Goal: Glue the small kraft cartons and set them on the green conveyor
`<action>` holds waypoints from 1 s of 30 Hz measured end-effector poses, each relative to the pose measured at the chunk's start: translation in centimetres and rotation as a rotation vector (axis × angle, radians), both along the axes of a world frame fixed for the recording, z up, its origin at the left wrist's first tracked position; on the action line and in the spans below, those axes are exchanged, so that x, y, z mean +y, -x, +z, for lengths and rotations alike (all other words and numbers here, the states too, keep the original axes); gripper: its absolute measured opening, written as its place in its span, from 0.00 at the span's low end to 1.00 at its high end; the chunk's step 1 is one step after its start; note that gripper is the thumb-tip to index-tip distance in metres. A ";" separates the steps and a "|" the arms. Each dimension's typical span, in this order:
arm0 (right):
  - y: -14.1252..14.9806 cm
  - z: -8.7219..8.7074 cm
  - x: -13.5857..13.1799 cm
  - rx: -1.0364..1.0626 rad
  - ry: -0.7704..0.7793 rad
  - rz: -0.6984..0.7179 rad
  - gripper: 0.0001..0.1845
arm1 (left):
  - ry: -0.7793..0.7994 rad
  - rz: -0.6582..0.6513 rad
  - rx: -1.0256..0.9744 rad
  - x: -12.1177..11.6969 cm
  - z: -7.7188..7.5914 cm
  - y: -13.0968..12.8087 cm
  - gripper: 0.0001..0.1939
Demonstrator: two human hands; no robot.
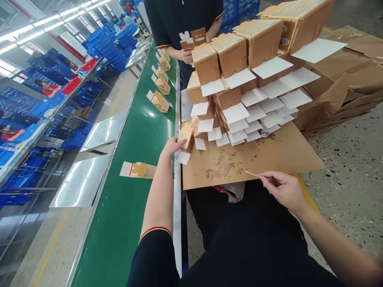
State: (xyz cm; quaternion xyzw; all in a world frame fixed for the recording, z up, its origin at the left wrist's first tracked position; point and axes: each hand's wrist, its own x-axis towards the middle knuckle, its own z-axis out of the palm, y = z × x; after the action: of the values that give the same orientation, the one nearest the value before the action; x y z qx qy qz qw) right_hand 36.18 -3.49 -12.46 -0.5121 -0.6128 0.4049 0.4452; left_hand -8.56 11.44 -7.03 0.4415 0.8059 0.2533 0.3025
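At the left end of the stacked cartons, my left hand [174, 146] has its fingers closed on a small brown cardboard box [186, 133] with a white flap hanging open. My right hand [283, 188] pinches a thin cotton swab [252, 173], its pale tip pointing left over a brown cardboard sheet [278, 155]. Dark wet-looking spots mark the sheet below the cartons. Stacked cartons [233, 56] rise in several rows, their white flaps sticking out towards me. A small metal-looking round dish [265, 133] sits against the lowest flaps.
A green conveyor belt [119, 215] runs along my left, carrying a box [145, 170] near my forearm and several more farther off. Across the stack stands a co-worker [187, 24] holding an unfolded carton. Brown paper-covered stacks [344, 83] lie at right.
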 end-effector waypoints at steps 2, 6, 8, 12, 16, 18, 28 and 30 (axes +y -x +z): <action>-0.2 -0.1 0.1 0.012 0.005 -0.011 0.21 | -0.004 0.033 0.008 -1.9 -0.2 0.5 0.21; -1.3 -0.3 0.7 0.032 0.003 -0.064 0.25 | -0.171 0.269 -0.197 -7.5 -1.4 1.8 0.28; -2.3 -0.2 1.5 0.016 -0.009 -0.119 0.27 | -0.309 0.317 -0.425 -10.6 -2.4 1.8 0.30; -4.9 0.6 4.7 -0.130 -0.079 -0.255 0.23 | -0.468 0.280 -0.743 -15.5 -4.4 -0.7 0.31; -6.5 1.5 9.1 -0.353 -0.205 -0.270 0.14 | -0.525 0.123 -0.712 -17.2 -5.8 -5.1 0.35; -6.6 1.6 11.3 -0.423 -0.236 -0.202 0.14 | -0.559 0.050 -0.680 -16.9 -6.3 -7.2 0.41; -5.5 1.1 16.1 -0.520 -0.180 -0.025 0.20 | -0.421 -0.017 -0.759 -12.9 -8.3 -11.6 0.43; -4.9 0.8 13.9 -0.471 -0.191 -0.008 0.13 | -0.414 -0.007 -0.766 -12.9 -8.4 -11.7 0.41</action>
State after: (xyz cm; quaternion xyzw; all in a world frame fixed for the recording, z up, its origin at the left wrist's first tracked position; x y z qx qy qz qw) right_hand 41.07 10.41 -11.64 -0.5505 -0.7330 0.2129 0.3380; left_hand 3.16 -1.44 -15.43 0.3697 0.5661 0.5539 0.4859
